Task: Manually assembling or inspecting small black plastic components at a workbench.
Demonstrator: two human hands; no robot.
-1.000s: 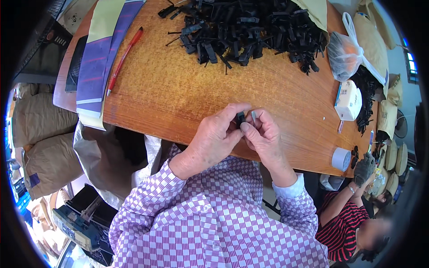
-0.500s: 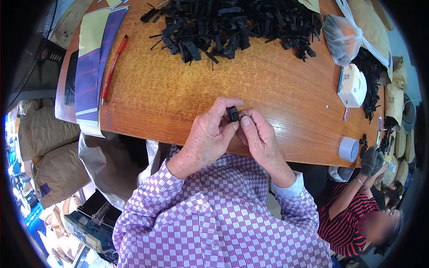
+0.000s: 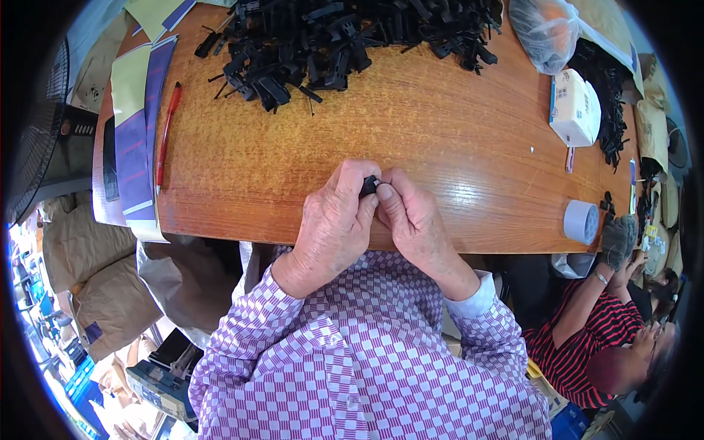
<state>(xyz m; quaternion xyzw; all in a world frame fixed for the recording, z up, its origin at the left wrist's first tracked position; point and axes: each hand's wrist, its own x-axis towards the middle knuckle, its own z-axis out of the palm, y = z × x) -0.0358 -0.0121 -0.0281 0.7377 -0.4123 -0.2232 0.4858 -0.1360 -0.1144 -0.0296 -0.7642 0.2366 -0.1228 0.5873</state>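
Between the fingertips of both hands, just above the near edge of the wooden table (image 3: 411, 132), is a small black plastic part (image 3: 369, 186). My left hand (image 3: 334, 213) pinches it between thumb and forefinger. My right hand (image 3: 414, 220) presses thumb and forefinger together at its right side, where a small pale bit shows; whether that belongs to the part I cannot make out. A large heap of similar black parts (image 3: 337, 44) lies at the far side, some with thin stems sticking out.
On the left lie a red pen (image 3: 168, 139) and purple-yellow paper sheets (image 3: 136, 139). A tissue pack (image 3: 575, 108), a tape roll (image 3: 581, 222) and a clear plastic bag (image 3: 544, 33) stand on the right. At lower right sits a co-worker in a striped shirt (image 3: 587, 323), wearing a grey glove (image 3: 620, 238).
My hands have come closer together round the black part, and it is turned and more covered by the fingers. The whole view has shifted slightly, bringing the heap higher in the picture.
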